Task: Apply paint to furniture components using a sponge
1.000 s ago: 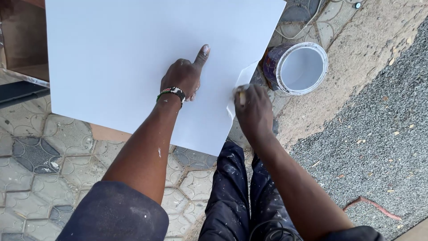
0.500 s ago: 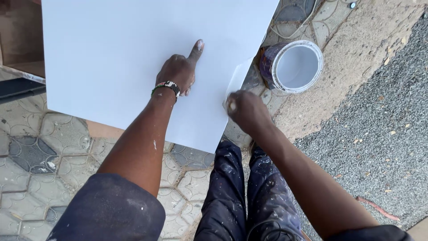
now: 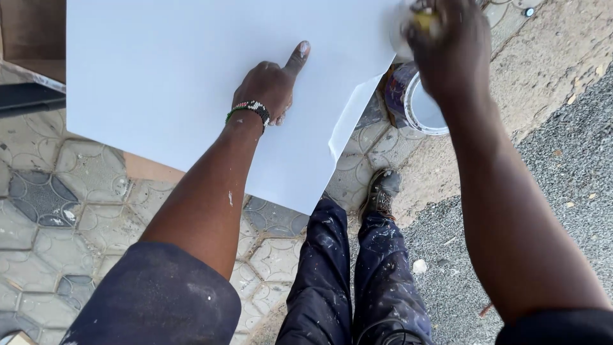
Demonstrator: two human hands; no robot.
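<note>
The left hand [image 3: 271, 83] lay curled on the white board [image 3: 191, 83], forefinger out, pinning it steady. The right hand [image 3: 447, 45], at two o'clock, gripped a blurred yellowish tool above the paint bucket [image 3: 415, 105].

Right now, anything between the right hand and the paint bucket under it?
Nothing visible. The right hand, gripping a small blurred tool, hovers directly above the paint bucket, hiding part of its rim. The white board's edge lies beside the bucket, not over it.
</note>
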